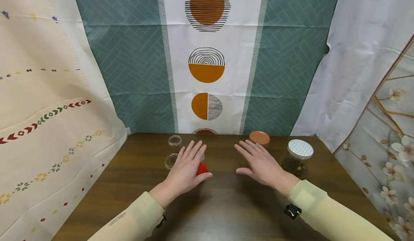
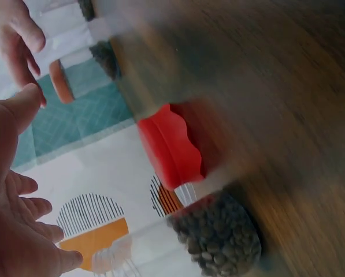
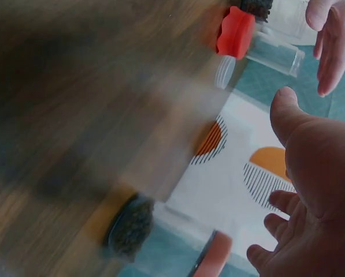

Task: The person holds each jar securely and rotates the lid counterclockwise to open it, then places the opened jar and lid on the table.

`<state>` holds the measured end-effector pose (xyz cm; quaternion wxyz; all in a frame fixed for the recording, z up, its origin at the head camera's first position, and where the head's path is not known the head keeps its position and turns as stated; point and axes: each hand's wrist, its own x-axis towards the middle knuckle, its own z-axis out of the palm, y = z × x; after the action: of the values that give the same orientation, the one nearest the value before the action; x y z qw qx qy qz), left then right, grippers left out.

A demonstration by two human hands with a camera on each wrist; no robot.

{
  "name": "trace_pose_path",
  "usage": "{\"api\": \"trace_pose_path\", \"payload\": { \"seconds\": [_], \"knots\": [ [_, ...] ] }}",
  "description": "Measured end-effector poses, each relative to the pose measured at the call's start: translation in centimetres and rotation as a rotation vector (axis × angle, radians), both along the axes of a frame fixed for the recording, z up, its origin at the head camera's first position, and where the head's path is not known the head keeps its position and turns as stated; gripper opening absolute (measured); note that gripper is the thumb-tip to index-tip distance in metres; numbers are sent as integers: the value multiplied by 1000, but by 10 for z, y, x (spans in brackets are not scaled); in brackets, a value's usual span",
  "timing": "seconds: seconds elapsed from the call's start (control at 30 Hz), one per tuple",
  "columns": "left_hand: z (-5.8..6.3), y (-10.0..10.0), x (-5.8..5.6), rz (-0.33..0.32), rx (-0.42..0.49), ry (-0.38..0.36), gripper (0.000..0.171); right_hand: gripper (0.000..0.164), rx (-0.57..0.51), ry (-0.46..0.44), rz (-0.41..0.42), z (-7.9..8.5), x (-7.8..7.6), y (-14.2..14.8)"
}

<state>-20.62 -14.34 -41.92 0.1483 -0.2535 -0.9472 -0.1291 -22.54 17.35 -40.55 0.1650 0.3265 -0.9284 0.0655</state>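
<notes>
My left hand (image 1: 185, 169) is held over the left part of the table, fingers straight and spread, holding nothing. Partly behind its thumb is a red wavy-edged piece (image 1: 202, 168), which in the left wrist view stands on the wood. Beside it in that view is a clear jar of dark bean-like pieces (image 2: 221, 236). My right hand (image 1: 260, 165) hovers palm down to the right, fingers extended, with nothing in it. Nearest to it are an orange-lidded jar (image 1: 259, 137) and a clear jar with a white patterned lid (image 1: 300, 148) and dark contents.
An uncovered clear jar (image 1: 175, 140) stands at the back left of the brown table (image 1: 223, 205); another clear round rim (image 1: 170, 161) shows beside my left hand. A clear ridged ring (image 3: 224, 72) is near the red piece. Patterned cloths (image 1: 132, 54) hang behind and at both sides.
</notes>
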Motion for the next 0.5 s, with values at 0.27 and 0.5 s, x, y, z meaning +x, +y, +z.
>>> {"api": "trace_pose_path", "payload": {
  "seconds": [0.27, 0.5],
  "knots": [
    [-5, 14, -8, -16, 0, -41, 99, 88, -7, 14, -31, 3, 1, 21],
    [-7, 24, -16, -30, 32, -85, 98, 86, -5, 26, -58, 4, -2, 40]
  ]
}}
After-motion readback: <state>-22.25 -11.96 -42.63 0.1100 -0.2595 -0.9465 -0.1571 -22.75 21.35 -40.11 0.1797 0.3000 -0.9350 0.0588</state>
